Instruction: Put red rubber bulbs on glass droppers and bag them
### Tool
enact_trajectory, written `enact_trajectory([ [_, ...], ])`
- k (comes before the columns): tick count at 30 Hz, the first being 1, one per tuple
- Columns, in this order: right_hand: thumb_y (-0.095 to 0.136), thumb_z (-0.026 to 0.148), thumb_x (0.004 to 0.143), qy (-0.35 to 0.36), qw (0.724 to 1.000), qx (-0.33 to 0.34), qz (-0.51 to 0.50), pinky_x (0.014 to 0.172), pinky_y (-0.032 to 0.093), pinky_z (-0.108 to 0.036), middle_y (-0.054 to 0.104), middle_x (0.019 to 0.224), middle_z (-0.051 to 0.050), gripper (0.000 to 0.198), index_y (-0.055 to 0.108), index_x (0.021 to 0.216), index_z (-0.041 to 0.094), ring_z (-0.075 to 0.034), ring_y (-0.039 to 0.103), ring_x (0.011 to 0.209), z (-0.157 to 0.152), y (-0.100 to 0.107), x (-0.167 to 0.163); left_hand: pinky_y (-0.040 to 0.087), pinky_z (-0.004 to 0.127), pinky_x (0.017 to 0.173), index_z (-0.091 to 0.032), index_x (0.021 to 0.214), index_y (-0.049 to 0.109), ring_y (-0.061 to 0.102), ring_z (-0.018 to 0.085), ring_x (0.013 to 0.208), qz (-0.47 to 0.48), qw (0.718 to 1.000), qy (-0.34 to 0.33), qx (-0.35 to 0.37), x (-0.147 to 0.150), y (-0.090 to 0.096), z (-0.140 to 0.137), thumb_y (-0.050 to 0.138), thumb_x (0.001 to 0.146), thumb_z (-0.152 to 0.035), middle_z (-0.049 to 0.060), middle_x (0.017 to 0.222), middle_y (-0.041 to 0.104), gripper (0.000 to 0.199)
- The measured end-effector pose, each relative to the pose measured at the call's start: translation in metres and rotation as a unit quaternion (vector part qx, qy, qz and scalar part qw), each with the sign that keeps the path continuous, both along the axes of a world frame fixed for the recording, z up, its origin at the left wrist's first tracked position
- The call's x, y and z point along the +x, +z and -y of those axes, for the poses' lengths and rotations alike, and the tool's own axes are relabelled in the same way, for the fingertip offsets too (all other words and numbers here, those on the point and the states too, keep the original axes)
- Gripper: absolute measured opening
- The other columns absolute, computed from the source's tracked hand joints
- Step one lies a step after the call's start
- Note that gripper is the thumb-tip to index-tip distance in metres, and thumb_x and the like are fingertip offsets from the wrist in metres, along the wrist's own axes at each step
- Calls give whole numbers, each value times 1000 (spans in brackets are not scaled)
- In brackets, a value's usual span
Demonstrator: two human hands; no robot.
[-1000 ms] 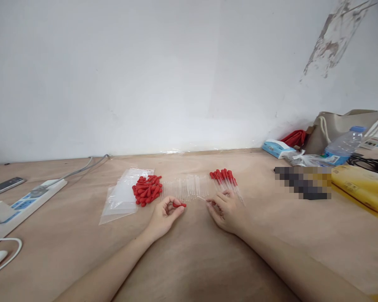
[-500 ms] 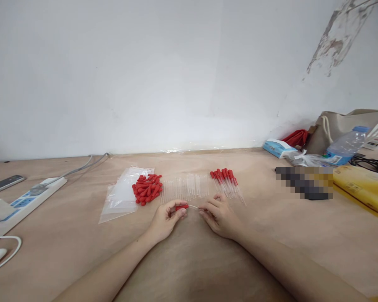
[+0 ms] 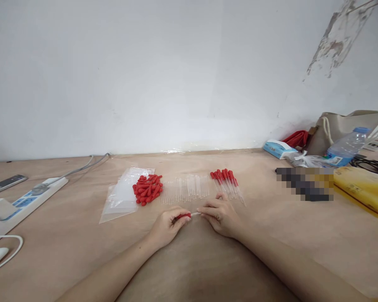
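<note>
Right on the near side of the row of clear tubes (image 3: 193,185), the left hand (image 3: 167,226) has a red bulb (image 3: 185,216) pinched between thumb and fingers, and the right hand (image 3: 221,216) grips a single clear tube (image 3: 195,214), its end meeting the bulb; whether it sits inside, I can't tell. Just left of the row it's a heap of red bulbs (image 3: 146,192), with plastic bags (image 3: 121,197) beyond them; just right, a bunch of red-topped tubes (image 3: 225,178) lies fanned on the desk (image 3: 182,272). Now for the print! Right of the row and farther back, the blue packet (image 3: 279,149) carries pale lettering, possibly "C&S", too blurred to swear to. Farther right, the bottle (image 3: 349,144) wears a white-and-blue label, unreadable, and the yellow package (image 3: 362,184) shows faint markings, equally illegible.
</note>
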State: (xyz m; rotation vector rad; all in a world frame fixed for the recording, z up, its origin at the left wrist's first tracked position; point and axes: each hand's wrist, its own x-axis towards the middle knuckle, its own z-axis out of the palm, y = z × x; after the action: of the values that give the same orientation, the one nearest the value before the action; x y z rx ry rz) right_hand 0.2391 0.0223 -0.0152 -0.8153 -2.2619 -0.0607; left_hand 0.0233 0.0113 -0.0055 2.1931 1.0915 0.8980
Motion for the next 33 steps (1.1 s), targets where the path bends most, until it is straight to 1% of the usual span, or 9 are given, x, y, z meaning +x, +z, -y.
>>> enact_trajectory([
  [4, 40, 19, 85, -17, 1000, 2, 17, 70, 24, -31, 60, 70, -1, 22, 62, 89, 21, -10, 49, 64, 4, 2, -5, 44, 24, 67, -20, 88, 63, 57, 14, 75, -19, 1000, 2, 19, 2, 1, 1, 48, 84, -30, 2, 81, 63, 18],
  [11, 37, 21, 86, -38, 999, -7, 24, 65, 22, -29, 56, 63, 0, 25, 58, 75, 18, -10, 46, 58, 9, -1, -15, 43, 25, 67, -19, 90, 62, 55, 14, 72, -54, 998, -23, 25, 1, 3, 2, 44, 86, -31, 3, 78, 62, 22],
  [18, 36, 22, 87, -45, 998, -16, 42, 63, 23, -28, 57, 64, -1, 25, 58, 75, 17, -11, 46, 58, 6, -5, -20, 43, 25, 67, -18, 87, 62, 54, 14, 72, -58, 997, -38, 43, 3, 5, 0, 43, 86, -27, 3, 78, 60, 21],
  [22, 36, 21, 88, -52, 996, -17, 73, 64, 26, -28, 59, 72, -3, 24, 58, 78, 17, -12, 50, 67, 6, 6, -21, 44, 27, 69, -19, 89, 61, 55, 15, 76, -20, 999, 7, 45, 4, 4, -1, 45, 85, -26, 3, 82, 61, 17],
  [25, 40, 19, 85, -63, 993, -11, 103, 68, 29, -29, 62, 75, -4, 21, 60, 79, 19, -14, 54, 73, 5, 15, -15, 45, 30, 76, -22, 104, 55, 55, 16, 86, 0, 997, 52, 58, 2, 0, -3, 48, 83, -25, 4, 95, 59, 23],
  [27, 43, 19, 83, -100, 991, -21, 85, 68, 32, -30, 64, 74, -3, 20, 62, 78, 20, -15, 56, 72, 0, 18, -6, 45, 32, 77, -23, 117, 45, 54, 16, 88, 9, 995, 85, 52, 0, -3, -4, 51, 80, -24, 5, 102, 55, 37],
  [29, 45, 21, 81, -160, 985, -58, 21, 63, 35, -28, 66, 72, -3, 19, 63, 76, 21, -15, 58, 66, -12, 20, 5, 46, 31, 75, -23, 121, 39, 54, 16, 86, 9, 994, 103, 26, -3, -6, -6, 53, 78, -24, 5, 102, 54, 45],
  [31, 46, 24, 80, -221, 966, -121, -61, 53, 35, -26, 66, 66, -1, 20, 64, 70, 21, -14, 56, 56, -27, 20, 17, 46, 31, 74, -22, 116, 43, 54, 16, 84, -4, 996, 93, 8, -4, -6, -6, 53, 78, -24, 5, 99, 54, 39],
  [33, 49, 29, 77, -290, 936, -170, -104, 48, 33, -25, 63, 57, -1, 23, 60, 58, 20, -14, 54, 50, -43, 21, 24, 45, 30, 73, -21, 107, 50, 53, 16, 83, -31, 998, 61, 12, -4, -3, -6, 51, 79, -24, 5, 97, 54, 28],
])
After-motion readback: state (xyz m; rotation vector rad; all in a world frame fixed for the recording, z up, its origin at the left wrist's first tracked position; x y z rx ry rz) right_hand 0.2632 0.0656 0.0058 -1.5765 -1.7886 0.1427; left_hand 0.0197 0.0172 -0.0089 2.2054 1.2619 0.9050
